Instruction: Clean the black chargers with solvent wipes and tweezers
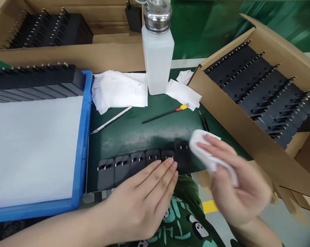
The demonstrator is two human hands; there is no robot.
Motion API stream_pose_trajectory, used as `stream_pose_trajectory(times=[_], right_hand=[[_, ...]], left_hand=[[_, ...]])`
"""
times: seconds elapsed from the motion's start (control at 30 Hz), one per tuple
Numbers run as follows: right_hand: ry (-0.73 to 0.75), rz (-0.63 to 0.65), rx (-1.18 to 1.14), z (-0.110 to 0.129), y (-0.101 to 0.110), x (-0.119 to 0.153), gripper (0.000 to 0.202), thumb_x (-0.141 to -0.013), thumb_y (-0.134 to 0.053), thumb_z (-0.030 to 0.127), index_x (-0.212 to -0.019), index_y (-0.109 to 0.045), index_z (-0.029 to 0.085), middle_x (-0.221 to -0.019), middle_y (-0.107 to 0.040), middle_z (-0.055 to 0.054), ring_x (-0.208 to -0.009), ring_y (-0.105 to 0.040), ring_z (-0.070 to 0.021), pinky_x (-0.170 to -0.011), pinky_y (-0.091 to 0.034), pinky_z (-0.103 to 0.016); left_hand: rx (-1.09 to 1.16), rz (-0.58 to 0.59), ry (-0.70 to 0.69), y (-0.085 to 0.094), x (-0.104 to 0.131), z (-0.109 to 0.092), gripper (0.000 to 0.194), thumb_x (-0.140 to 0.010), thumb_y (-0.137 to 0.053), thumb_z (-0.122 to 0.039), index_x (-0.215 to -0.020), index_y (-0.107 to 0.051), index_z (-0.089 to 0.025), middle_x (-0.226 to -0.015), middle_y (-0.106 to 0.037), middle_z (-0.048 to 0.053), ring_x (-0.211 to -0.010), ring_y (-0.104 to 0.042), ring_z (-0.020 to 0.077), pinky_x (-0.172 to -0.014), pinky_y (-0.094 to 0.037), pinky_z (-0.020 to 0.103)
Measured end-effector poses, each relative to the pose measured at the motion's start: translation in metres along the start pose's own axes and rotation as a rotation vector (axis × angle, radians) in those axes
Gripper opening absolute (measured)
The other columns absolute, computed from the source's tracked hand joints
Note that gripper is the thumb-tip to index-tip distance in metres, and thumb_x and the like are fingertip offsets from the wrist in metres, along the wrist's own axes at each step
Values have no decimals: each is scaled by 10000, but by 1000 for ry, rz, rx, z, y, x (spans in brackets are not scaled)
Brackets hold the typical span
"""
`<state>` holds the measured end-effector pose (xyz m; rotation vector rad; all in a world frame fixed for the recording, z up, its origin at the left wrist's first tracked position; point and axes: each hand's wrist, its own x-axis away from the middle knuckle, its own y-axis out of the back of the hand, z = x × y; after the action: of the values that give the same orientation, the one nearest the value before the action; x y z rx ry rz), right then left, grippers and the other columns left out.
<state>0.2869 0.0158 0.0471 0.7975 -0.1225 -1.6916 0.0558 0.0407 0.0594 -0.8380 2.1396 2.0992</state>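
A row of black power adapters (pixel 122 168) with metal prongs lies along the near edge of the green work surface. Across the right part of that row rests my left hand (pixel 151 197), fingers stretched out flat and touching the adapters. My right hand (pixel 237 181), a little blurred, grips a folded white wipe (pixel 202 149) just right of the row, apart from it. The adapter at the row's right end (pixel 182 157) sits slightly farther back than its neighbours. My left fingers partly cover several of the adapters.
A blue tray (pixel 79 151) with stacked adapters stands left. Cardboard boxes of adapters stand behind (pixel 114 56) and right (pixel 229 106). A white pump bottle (pixel 158 58), stacked wipes (pixel 121 89), a craft knife (pixel 111 120), a black stick with a yellow end (pixel 165 114) and tweezers (pixel 204 120) lie between.
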Motion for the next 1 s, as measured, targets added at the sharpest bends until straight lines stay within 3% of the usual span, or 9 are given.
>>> stream_pose_trajectory(times=[0.13,0.3,0.47,0.63,0.8,1.0], right_hand=[[261,257,107,7,-28,-18,412,-882,-509,-16,-1208,-673,175,-1112,-799,-42,-1369,-587,-255,-1278,-317,-471],[300,450,132,-6,-16,-33,326,-925,-505,45,-1186,-658,167,-1094,-803,-38,-1407,-543,-230,-1327,-151,-476],[335,519,135,-15,-1,-43,369,-919,-522,35,-1200,-664,228,-1047,-811,-26,-1395,-551,-258,-1318,-140,-551],[325,699,25,-25,0,-53,369,-948,-476,33,-1250,-617,192,-1211,-773,-28,-1514,-377,-201,-1330,-99,-479],[476,738,68,-36,9,-65,430,-925,-461,23,-1279,-627,202,-1213,-773,3,-1540,-312,-195,-1329,8,-496],[539,876,58,-39,5,-84,426,-988,-432,65,-1260,-647,311,-1208,-771,46,-1487,-410,-190,-1300,-146,-573]], left_hand=[[33,-97,11,-14,0,2,340,-904,-454,-108,-1055,-752,-41,-1071,-802,139,-1072,-747,270,-1162,-480,410],[80,-85,76,-13,0,1,396,-878,-429,-93,-1097,-751,-22,-1129,-787,159,-1114,-742,294,-1087,-555,403],[130,-60,129,-12,1,0,439,-876,-413,-90,-1179,-724,-29,-1233,-753,144,-1204,-703,266,-1122,-524,370],[145,-76,176,-15,1,-1,422,-930,-377,-90,-1159,-731,-54,-1213,-765,113,-1187,-711,244,-1145,-494,355],[159,-48,165,-14,1,0,454,-946,-336,-74,-1179,-724,-42,-1248,-750,114,-1209,-699,243,-1132,-503,352],[166,-48,183,-12,-2,0,433,-939,-354,-74,-1131,-743,-62,-1195,-771,103,-1164,-722,239,-1085,-542,343]])
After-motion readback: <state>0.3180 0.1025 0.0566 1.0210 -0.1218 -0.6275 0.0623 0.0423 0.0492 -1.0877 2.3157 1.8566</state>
